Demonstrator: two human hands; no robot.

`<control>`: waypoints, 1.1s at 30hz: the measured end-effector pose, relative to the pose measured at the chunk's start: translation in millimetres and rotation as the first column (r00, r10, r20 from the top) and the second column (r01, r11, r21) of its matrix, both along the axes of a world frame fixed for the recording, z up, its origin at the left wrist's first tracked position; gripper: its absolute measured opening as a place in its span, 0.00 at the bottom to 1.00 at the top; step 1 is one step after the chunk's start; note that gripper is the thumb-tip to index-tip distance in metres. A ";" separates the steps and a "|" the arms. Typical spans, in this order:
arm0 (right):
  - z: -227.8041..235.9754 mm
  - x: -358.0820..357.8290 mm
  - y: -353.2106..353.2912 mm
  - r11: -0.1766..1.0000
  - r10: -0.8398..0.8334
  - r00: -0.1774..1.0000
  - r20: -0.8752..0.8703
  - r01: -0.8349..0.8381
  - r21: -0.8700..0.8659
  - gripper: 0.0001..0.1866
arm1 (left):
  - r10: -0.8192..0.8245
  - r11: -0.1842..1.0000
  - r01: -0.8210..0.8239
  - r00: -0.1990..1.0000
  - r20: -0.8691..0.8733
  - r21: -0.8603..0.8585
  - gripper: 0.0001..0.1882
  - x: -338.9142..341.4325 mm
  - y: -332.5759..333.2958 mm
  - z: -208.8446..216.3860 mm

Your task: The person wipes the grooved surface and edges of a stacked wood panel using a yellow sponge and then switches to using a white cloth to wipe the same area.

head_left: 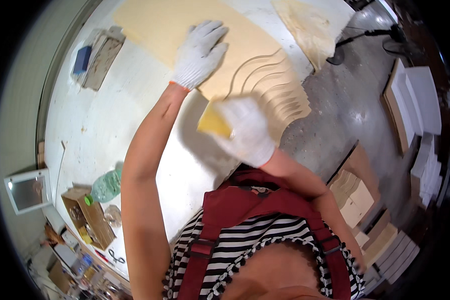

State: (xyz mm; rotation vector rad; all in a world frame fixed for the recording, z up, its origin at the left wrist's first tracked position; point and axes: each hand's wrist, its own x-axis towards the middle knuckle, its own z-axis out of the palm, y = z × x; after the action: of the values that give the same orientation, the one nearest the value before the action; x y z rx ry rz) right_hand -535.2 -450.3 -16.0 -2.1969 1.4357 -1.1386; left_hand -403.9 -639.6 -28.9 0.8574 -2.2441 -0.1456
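A large cream-coloured sheet (152, 35) lies across the white table, with several wavy, curved ridges or layered edges at its right end. My left hand (202, 52), in a white knit glove, rests flat on it with the fingers stretched out. My right hand (247, 130), gloved too and smeared by motion, is closed around a flat yellow pad (215, 121). The pad is at the sheet's near edge, close to my body. Whether it touches the sheet I cannot tell, and its exact kind is unclear.
On the white table (100, 130) are a worn block with a blue piece (82, 60), a green plastic bottle (106, 186), a cardboard box (90, 220) and scissors (116, 256). A crumpled yellowish sheet (310, 25) hangs over the far edge. Stacked wavy-cut pieces (355, 197) stand at right.
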 end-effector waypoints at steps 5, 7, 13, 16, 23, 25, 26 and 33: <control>-0.1 -14.6 13.5 0.998 0.042 0.996 0.082 -0.045 0.037 0.30 | -0.006 0.999 0.004 0.999 0.042 0.033 0.18 -1.3 -0.2 4.7; 15.5 -42.1 -0.8 0.992 -0.088 0.996 0.021 0.089 -0.085 0.31 | 0.004 0.997 -0.007 1.000 0.029 0.079 0.18 -1.8 1.9 9.0; -7.7 -53.7 -31.6 0.981 -0.136 0.991 0.005 0.136 -0.139 0.30 | 0.027 0.988 -0.047 0.991 0.132 0.146 0.20 -4.3 5.9 13.2; -11.5 -72.9 -47.5 0.980 -0.179 0.983 -0.038 0.174 -0.100 0.28 | 0.034 0.989 -0.051 0.992 0.124 0.138 0.20 -2.9 4.9 12.7; -12.9 -142.6 -72.3 0.873 -0.448 0.876 -0.178 0.386 -0.297 0.27 | 0.056 0.988 -0.076 0.988 0.142 0.138 0.20 -2.6 8.7 17.0; -18.9 -171.5 -77.4 0.820 -0.548 0.817 -0.180 0.483 -0.306 0.27 | 0.022 0.994 -0.030 0.997 0.080 0.101 0.19 -5.8 5.9 17.6; -27.0 -185.2 -81.1 0.785 -0.592 0.794 -0.139 0.530 -0.322 0.27 | 0.028 0.994 -0.036 0.997 0.078 0.099 0.19 -5.3 7.7 18.8; 10.3 -68.8 -58.9 0.939 -0.272 0.961 -0.057 0.252 -0.234 0.30 | -0.006 0.997 0.000 0.997 0.082 0.082 0.17 -9.3 7.1 21.4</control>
State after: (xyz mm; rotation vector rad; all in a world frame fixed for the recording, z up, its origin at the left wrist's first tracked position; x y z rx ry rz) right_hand -604.0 -509.2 -5.7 -2.2791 1.7593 -1.3670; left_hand -413.1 -632.6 -7.4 0.9188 -2.3297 -0.2086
